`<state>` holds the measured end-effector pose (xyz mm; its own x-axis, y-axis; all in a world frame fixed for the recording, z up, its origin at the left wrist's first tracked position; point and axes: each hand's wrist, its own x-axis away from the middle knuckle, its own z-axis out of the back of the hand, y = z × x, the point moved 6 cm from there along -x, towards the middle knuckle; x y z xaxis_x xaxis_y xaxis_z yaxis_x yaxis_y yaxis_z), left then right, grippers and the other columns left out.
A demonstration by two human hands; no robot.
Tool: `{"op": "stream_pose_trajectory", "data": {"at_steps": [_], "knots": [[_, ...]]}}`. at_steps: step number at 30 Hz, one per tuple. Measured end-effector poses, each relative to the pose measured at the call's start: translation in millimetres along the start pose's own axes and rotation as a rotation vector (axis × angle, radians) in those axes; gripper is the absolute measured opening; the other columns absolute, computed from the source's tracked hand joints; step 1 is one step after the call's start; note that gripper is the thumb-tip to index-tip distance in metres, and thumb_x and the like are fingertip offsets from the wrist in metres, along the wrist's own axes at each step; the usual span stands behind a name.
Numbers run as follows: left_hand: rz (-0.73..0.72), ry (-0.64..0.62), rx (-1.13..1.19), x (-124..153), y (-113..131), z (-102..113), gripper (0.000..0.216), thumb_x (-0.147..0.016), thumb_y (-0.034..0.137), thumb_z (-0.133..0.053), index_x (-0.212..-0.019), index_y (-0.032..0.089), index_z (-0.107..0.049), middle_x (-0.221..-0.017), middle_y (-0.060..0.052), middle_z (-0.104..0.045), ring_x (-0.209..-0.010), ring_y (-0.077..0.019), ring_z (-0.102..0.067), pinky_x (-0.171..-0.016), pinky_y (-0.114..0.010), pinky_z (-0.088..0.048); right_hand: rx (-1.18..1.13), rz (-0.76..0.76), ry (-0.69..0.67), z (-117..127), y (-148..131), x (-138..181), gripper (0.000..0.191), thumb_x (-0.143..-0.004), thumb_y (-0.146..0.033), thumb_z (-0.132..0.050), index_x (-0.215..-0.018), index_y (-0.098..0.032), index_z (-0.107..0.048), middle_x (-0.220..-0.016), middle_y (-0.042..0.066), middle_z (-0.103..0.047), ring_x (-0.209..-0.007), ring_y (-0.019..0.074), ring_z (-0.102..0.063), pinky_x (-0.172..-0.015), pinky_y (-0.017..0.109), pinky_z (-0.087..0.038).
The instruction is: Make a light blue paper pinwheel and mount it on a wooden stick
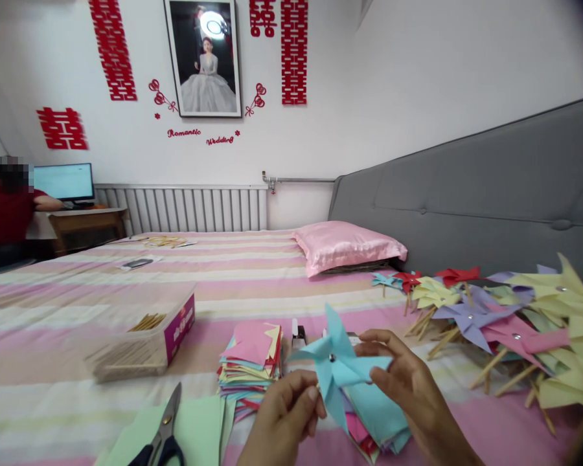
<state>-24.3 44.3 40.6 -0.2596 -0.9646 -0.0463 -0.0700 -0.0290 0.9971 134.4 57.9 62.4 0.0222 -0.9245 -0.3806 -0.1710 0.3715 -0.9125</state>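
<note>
A light blue paper pinwheel (pixel 337 366) with a metal pin at its centre is held up over the bed between both my hands. My left hand (pixel 284 417) pinches it from below, fingers curled near its lower edge. My right hand (pixel 408 382) grips its right blade with thumb and fingers. Under the hands lies a stack of cut blue and pink paper squares (pixel 374 424). A second stack of mixed coloured paper squares (pixel 251 362) sits just left of it.
A heap of finished pinwheels on wooden sticks (pixel 495 317) fills the right of the bed. An open box of sticks (pixel 143 346), scissors (pixel 162 433) on green paper, a stapler (pixel 298 335) and a pink pillow (pixel 347 246) lie around. A person in red (pixel 4 213) sits far left at a desk.
</note>
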Motion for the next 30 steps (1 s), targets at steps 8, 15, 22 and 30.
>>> {"op": "stream_pose_trajectory", "data": {"at_steps": [8, 15, 22, 30], "knots": [[0.044, 0.009, 0.107, -3.0, -6.7, -2.2, 0.035, -0.068, 0.045, -0.063, -0.074, 0.011, -0.058, -0.058, 0.001, -0.054, -0.042, -0.0048, -0.04, -0.041, -0.019, -0.028, -0.086, -0.004, 0.084, 6.4, 1.3, 0.4, 0.031, -0.069, -0.039, -0.067, -0.095, -0.023, -0.061, -0.062, -0.002, -0.059, -0.058, 0.012, -0.055, -0.054, 0.02, -0.044], [0.079, -0.058, 0.116, -4.1, -7.1, -9.6, 0.035, -0.066, 0.043, -0.067, -0.076, 0.01, -0.058, -0.059, -0.003, -0.061, -0.047, -0.0083, -0.052, -0.046, -0.021, -0.035, -0.06, -0.046, 0.156, 11.2, 4.5, -1.2, 0.019, -0.065, -0.035, -0.071, -0.061, -0.018, -0.062, -0.054, -0.003, -0.057, -0.053, 0.0093, -0.052, -0.05, 0.016, -0.042], [0.148, -0.113, 0.088, -0.3, -13.7, -9.2, 0.047, -0.061, 0.047, -0.068, -0.086, 0.009, -0.056, -0.062, -0.006, -0.066, -0.053, -0.012, -0.058, -0.049, -0.023, -0.037, -0.11, -0.06, 0.214, 15.1, 4.4, -0.9, 0.02, -0.062, -0.034, -0.074, -0.063, -0.018, -0.062, -0.054, -0.003, -0.057, -0.054, 0.009, -0.052, -0.051, 0.015, -0.042], [0.198, -0.097, 0.033, 1.0, -16.7, -3.3, 0.037, -0.063, 0.043, -0.066, -0.076, 0.009, -0.059, -0.066, -0.009, -0.069, -0.056, -0.0131, -0.061, -0.047, -0.021, -0.036, -0.133, -0.056, 0.21, 21.1, 10.8, -3.9, 0.02, -0.064, -0.034, -0.073, -0.064, -0.018, -0.062, -0.055, -0.003, -0.056, -0.055, 0.0093, -0.051, -0.052, 0.015, -0.042]]}}
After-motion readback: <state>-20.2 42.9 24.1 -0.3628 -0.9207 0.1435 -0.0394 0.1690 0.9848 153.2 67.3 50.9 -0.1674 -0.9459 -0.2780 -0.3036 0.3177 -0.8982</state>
